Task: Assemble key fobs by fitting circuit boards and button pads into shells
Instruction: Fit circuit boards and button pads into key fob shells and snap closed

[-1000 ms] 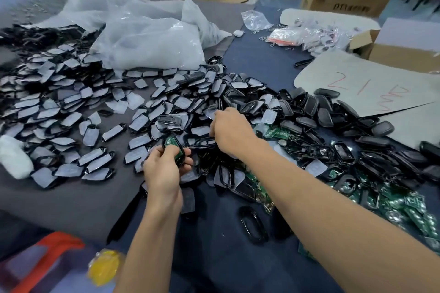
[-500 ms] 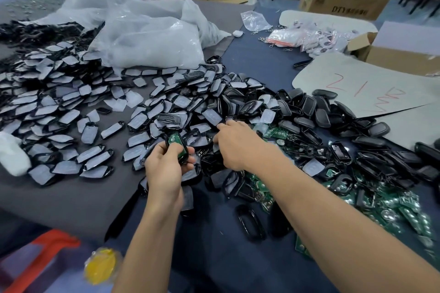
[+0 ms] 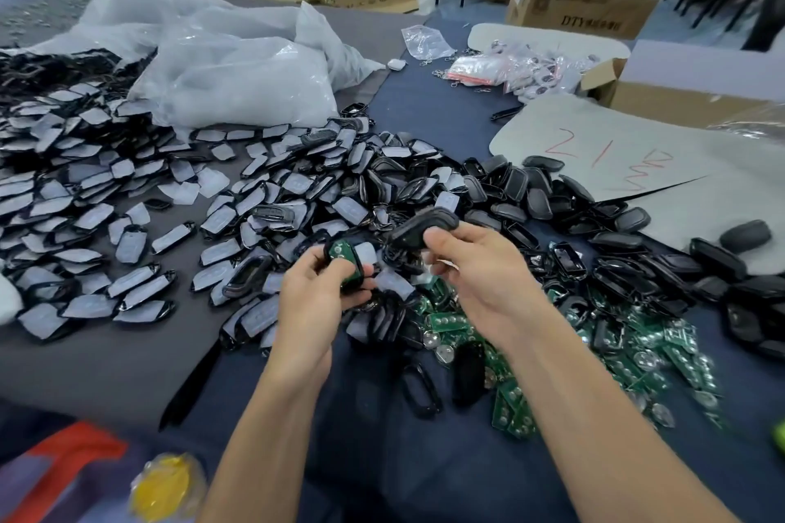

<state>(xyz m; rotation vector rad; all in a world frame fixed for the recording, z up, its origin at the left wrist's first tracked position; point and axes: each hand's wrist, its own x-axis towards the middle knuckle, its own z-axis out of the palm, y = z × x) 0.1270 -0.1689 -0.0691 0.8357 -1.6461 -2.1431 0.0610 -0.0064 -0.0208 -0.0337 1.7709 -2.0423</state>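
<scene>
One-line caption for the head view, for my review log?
Left hand holds a shell with a green circuit board inside; right hand holds a black cover, above the cluttered table.

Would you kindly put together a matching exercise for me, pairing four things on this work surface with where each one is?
Things:
1. shell with green board
2. dark shell cover
3. loose circuit boards
4. printed cardboard box

Places:
A. at the far end, on the right
B. gripped by the left hand
C. heaped on the blue cloth
D. pinched by the right hand

Pairs: 1-B; 2-D; 3-C; 4-A
</scene>
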